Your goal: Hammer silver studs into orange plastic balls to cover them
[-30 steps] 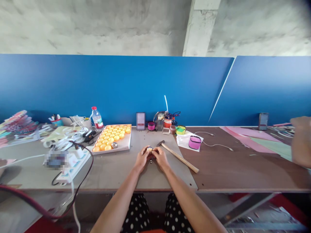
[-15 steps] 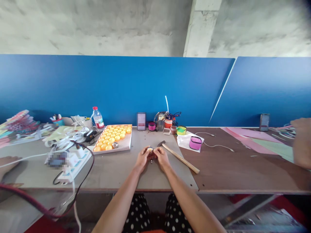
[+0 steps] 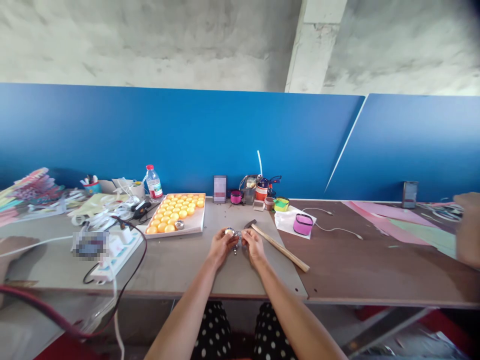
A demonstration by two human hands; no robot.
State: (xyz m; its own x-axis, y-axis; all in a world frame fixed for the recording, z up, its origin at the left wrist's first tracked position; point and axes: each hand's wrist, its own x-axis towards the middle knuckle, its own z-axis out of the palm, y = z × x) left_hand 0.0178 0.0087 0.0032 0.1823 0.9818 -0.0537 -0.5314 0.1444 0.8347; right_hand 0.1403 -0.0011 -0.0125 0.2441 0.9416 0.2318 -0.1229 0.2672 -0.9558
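Note:
Both my hands meet over the middle of the grey table (image 3: 180, 265). My left hand (image 3: 221, 246) is closed on a small shiny silver ball (image 3: 229, 232). My right hand (image 3: 253, 244) is closed in a pinch beside it, on a small metal piece I cannot make out. A wooden-handled hammer (image 3: 279, 246) lies just right of my right hand. Up and left of my hands stands a white tray (image 3: 195, 226) of several orange balls (image 3: 174, 215), with one silver ball (image 3: 179, 225) at its front.
A power strip (image 3: 112, 250) with cables lies left. A water bottle (image 3: 153, 183), small pots (image 3: 258, 190) and a pink pouch (image 3: 302, 224) line the blue partition. Coloured paper sheets (image 3: 408, 217) cover the right. Other persons' hands show at the far right (image 3: 468, 230) and far left (image 3: 15, 247).
My hands have drawn slightly apart, so the silver ball now shows in the left one. The view has tilted a little.

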